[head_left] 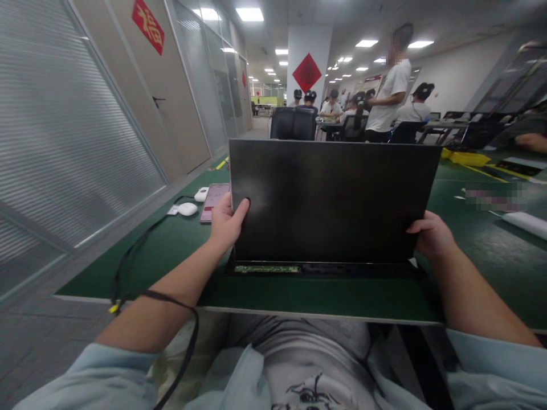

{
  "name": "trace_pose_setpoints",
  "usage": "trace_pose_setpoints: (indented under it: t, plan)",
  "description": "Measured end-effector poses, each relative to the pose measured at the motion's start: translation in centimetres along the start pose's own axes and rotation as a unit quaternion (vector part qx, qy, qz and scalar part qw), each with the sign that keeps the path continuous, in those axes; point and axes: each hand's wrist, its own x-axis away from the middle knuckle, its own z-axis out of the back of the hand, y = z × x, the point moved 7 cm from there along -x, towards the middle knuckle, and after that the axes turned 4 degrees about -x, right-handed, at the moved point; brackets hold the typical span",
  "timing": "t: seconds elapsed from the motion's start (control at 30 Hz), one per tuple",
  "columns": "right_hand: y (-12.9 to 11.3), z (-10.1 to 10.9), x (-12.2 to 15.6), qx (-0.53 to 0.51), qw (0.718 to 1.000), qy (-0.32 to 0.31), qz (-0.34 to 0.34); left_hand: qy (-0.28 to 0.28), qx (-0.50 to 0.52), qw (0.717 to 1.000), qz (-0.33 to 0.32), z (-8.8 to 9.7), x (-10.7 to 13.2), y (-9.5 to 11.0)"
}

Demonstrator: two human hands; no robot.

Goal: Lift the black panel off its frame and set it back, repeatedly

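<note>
A large dark display panel (329,199) stands nearly upright on the green table (299,296), its lower edge resting near the table's front. A narrow green circuit strip (267,269) runs along its bottom left. My left hand (225,223) grips the panel's left edge, thumb on the front face. My right hand (431,234) holds the right edge, fingers curled round it.
Left of the panel lie a phone (212,200), a white mouse (187,209) and a small white device (201,194), with a black cable (128,256) trailing off the table. Several seated people and one standing person (391,85) are behind. Yellow items (465,158) and a white object (527,223) lie at right.
</note>
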Motion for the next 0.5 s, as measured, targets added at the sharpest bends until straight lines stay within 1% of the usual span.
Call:
trace_pose_setpoints:
  t: [0.1,0.2,0.33,0.5]
  plan:
    - [0.1,0.1,0.0,0.002,1.000,0.008,-0.006,0.006,0.011,1.000,-0.002,-0.1,0.0,-0.1]
    - [0.2,0.3,-0.2,0.000,1.000,0.010,-0.006,0.005,0.030,0.999,0.009,-0.2,0.0,-0.4]
    - [0.4,0.2,-0.5,-0.003,1.000,-0.004,0.001,-0.005,0.058,0.997,0.042,-0.3,0.0,-1.2]
    - [0.7,-0.2,-0.4,-0.012,1.000,-0.001,-0.001,-0.027,0.097,0.991,0.092,-0.6,0.0,-2.2]
